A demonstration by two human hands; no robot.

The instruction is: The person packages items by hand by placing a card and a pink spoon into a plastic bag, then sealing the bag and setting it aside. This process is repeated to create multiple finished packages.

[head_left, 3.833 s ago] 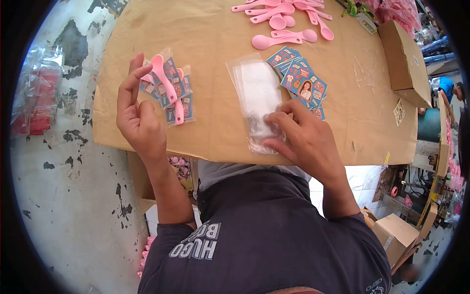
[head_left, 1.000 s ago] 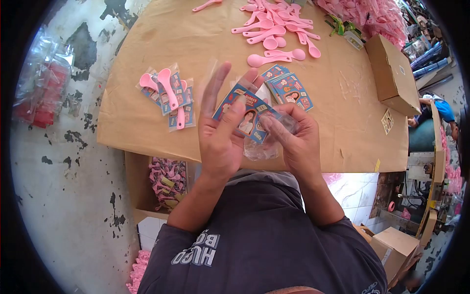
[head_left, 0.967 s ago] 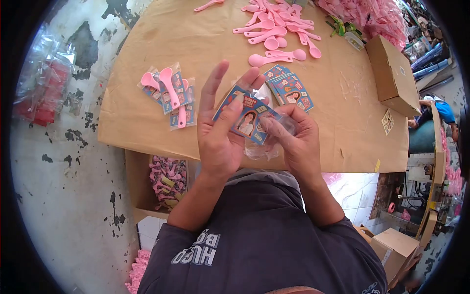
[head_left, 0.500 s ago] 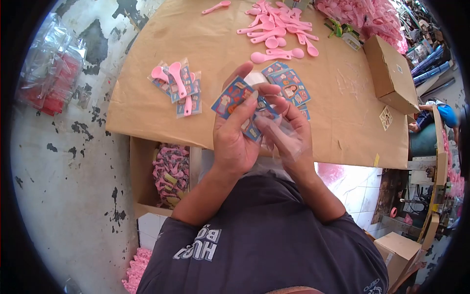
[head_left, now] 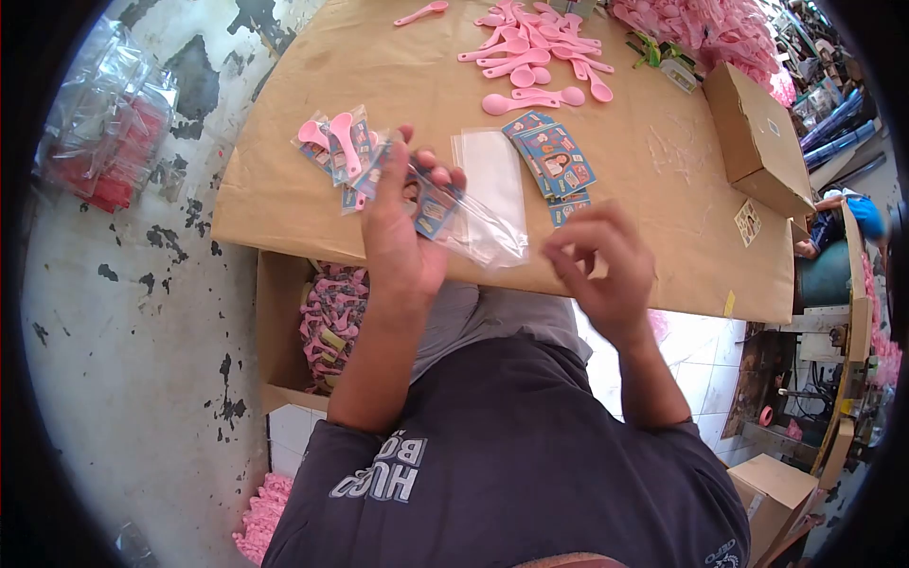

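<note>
Bare cardboard [head_left: 653,189] (right), spoon pile [head_left: 535,57] beyond, packed bags [head_left: 343,151] left

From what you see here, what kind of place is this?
Probably a small packing workshop: loose pink spoons heaped on a cardboard-covered table, finished packets beside the left hand, cardboard boxes around.

Bright, even daylight fills the scene, strongest on the brown board [head_left: 606,189], which looks a little washed out near the spoons [head_left: 530,57] at its top. Shadows are soft and short: a faint one under the left hand [head_left: 398,237] and another below the right hand [head_left: 601,270], both falling toward the board's near edge. The clear bag [head_left: 473,222] catches pale glare that hides part of what is inside. The fisheye lens bends the board's edges and leaves a black rim around the view. Things far right of the board are small, curved and soft. The right hand is slightly blurred.
</note>
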